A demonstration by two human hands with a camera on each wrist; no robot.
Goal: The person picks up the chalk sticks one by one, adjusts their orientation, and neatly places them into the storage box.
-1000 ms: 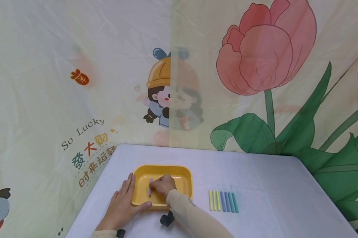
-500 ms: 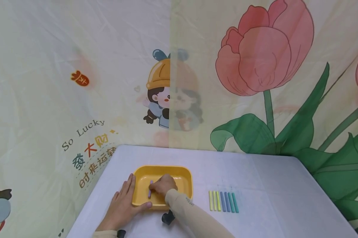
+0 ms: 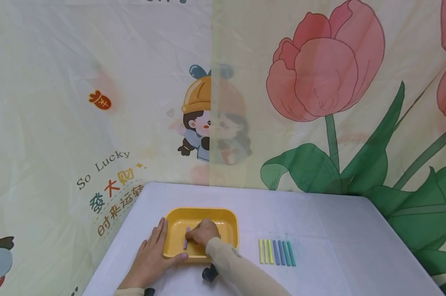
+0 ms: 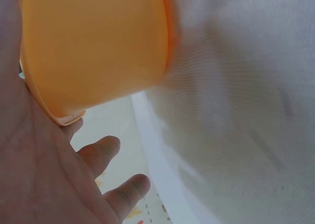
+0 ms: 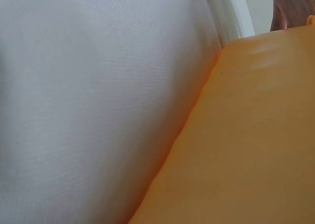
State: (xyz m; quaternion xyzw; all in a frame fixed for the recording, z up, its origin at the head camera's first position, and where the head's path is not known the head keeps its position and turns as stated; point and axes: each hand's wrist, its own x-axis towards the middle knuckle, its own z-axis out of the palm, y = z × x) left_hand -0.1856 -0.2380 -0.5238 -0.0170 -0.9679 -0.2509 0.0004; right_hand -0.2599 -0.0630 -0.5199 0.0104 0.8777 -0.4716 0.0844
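Head view: the tabletop [image 3: 330, 234] bears a yellow tray [image 3: 228, 228]; the left hand [image 3: 150, 259], thumb spread from straight fingers, rests against the tray's left side and should brace it steadily. Inside the tray, the right hand [image 3: 205, 232] pinches the purple stick [image 3: 185, 245]; a gentle release would likely prevent rolling.

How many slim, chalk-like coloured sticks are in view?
8 visible: three yellow sticks, two blue sticks and two green sticks lined up on the white-covered table; one slim purple stick in the rectangular yellow tray, pinched by the right hand, which may hide more.
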